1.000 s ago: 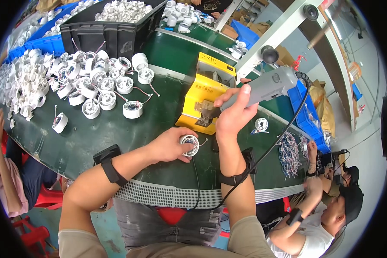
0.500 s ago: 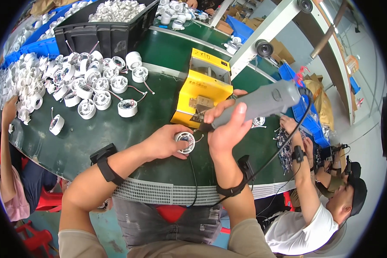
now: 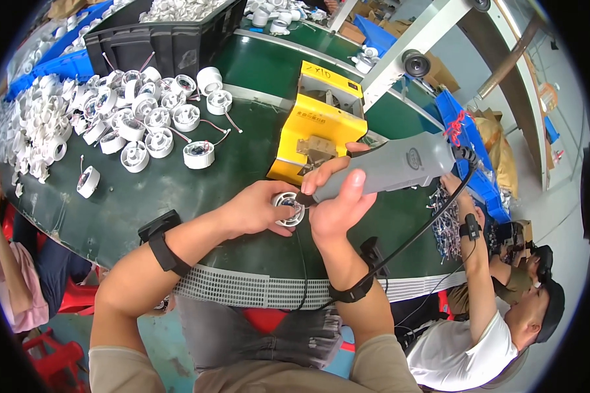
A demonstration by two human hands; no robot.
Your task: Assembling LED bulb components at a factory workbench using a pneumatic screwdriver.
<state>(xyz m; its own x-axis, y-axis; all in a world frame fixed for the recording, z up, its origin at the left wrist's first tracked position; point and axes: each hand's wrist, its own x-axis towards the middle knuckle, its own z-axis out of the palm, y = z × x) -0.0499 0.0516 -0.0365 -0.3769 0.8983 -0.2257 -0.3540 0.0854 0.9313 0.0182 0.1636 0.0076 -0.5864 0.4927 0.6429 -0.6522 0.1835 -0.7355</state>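
My left hand (image 3: 255, 208) is closed around a small round white plastic housing (image 3: 296, 219), low over the green table. Its thumb presses inside the open face, where dark parts show. In my right hand (image 3: 334, 206) lies a grey corded electric screwdriver (image 3: 400, 162), tilted nearly level. Its dark nose meets the right rim of the housing; the bit itself is hidden. Just beyond both hands stands a yellow screw feeder (image 3: 321, 124) with a metal block on its front. Several similar white housings (image 3: 158, 142) with thin wires lie at the left.
A pile of small white parts (image 3: 39, 124) spreads at the far left, before a black crate (image 3: 157, 49) and blue bins (image 3: 72, 75). A black cord (image 3: 432, 226) loops from the screwdriver past my right wrist. Co-workers (image 3: 475, 347) sit on both sides; wire bundles (image 3: 444, 223) lie at the right.
My right hand has brought the screwdriver's nose left onto the housing and tipped the tool flatter. The left hand keeps its hold. The whole view has shifted slightly.
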